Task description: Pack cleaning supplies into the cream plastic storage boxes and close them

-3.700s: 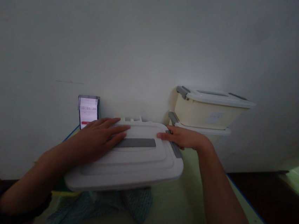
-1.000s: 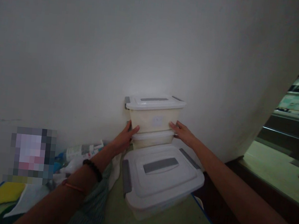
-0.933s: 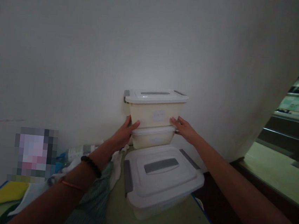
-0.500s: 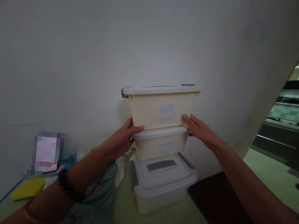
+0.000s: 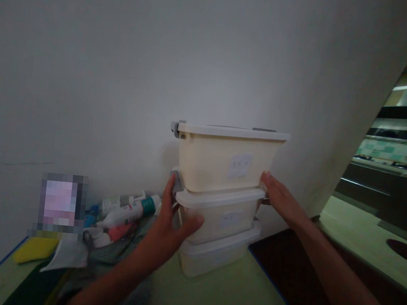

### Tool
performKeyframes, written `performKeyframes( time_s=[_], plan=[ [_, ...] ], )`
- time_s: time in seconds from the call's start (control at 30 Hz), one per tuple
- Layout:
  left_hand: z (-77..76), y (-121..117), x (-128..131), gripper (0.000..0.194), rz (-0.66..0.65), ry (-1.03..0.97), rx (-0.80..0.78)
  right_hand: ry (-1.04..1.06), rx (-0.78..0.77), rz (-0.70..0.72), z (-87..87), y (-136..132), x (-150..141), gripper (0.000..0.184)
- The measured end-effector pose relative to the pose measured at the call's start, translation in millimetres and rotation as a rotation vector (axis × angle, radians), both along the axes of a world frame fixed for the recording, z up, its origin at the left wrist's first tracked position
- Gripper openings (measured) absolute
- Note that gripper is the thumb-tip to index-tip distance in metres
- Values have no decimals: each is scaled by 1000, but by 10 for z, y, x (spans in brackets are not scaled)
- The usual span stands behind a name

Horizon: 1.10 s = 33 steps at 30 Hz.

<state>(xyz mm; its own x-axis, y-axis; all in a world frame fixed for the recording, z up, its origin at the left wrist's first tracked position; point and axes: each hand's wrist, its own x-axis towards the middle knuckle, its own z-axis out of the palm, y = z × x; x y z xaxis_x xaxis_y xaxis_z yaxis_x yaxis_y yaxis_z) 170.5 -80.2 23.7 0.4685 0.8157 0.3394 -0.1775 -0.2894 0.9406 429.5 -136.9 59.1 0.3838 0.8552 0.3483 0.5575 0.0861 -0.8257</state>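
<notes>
Three cream storage boxes with white lids stand stacked on the table. My left hand (image 5: 175,217) is around the left end of the middle storage box (image 5: 214,224), fingers by its grey latch (image 5: 177,181) and thumb across the front. On the right, my right hand (image 5: 280,196) grips near the middle box's lid edge, its thumb against the lower corner of the top storage box (image 5: 209,162). Beneath them sits the bottom storage box (image 5: 211,258), its lid mostly covered. Small paper labels mark the fronts of the upper two boxes.
A green table (image 5: 226,293) with blue edging holds the stack against a grey wall (image 5: 135,69). To the left lie a white bottle (image 5: 125,214), a yellow cloth-like item (image 5: 35,250) and rumpled fabric. A kitchen counter (image 5: 369,187) shows through a doorway at right.
The upper two boxes have come down and forward, so the middle box now covers the bottom box's lid. My left hand has moved lower, its thumb now across the middle box's front.
</notes>
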Motion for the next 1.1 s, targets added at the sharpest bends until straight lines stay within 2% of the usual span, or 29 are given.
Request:
performKeyframes(
  time_s=[0.07, 0.17, 0.23, 0.3, 0.47, 0.53, 0.67, 0.77, 0.9, 1.1],
  plan=[
    [-240, -22, 47, 113, 116, 70, 145, 83, 48, -37, -129, 13, -14, 69],
    [-563, -23, 107, 113, 194, 185, 240, 181, 183, -35, -405, 80, -53, 69],
    [-709, 9, 138, 110, 236, 236, 285, 221, 258, -22, -591, 164, -71, 69],
    [-792, 74, 169, 106, 264, 249, 339, 225, 283, -48, -728, 273, -69, 72],
    [-887, 415, 264, 102, 299, 170, 418, 213, 288, -129, -837, 595, -1, 80],
    [-922, 608, 305, 101, 269, 206, 478, 208, 284, -188, -848, 734, 25, 86],
    [-972, 971, 393, 102, 305, 191, 594, 207, 288, -330, -877, 1008, 66, 90],
    [-979, 1167, 452, 102, 300, 189, 602, 200, 280, -395, -896, 1196, 97, 77],
    [-967, 1345, 504, 103, 306, 184, 594, 182, 255, -405, -913, 1413, 124, 32],
    [-964, 1538, 548, 99, 308, 162, 557, 139, 250, -370, -923, 1626, 142, 30]
  ],
)
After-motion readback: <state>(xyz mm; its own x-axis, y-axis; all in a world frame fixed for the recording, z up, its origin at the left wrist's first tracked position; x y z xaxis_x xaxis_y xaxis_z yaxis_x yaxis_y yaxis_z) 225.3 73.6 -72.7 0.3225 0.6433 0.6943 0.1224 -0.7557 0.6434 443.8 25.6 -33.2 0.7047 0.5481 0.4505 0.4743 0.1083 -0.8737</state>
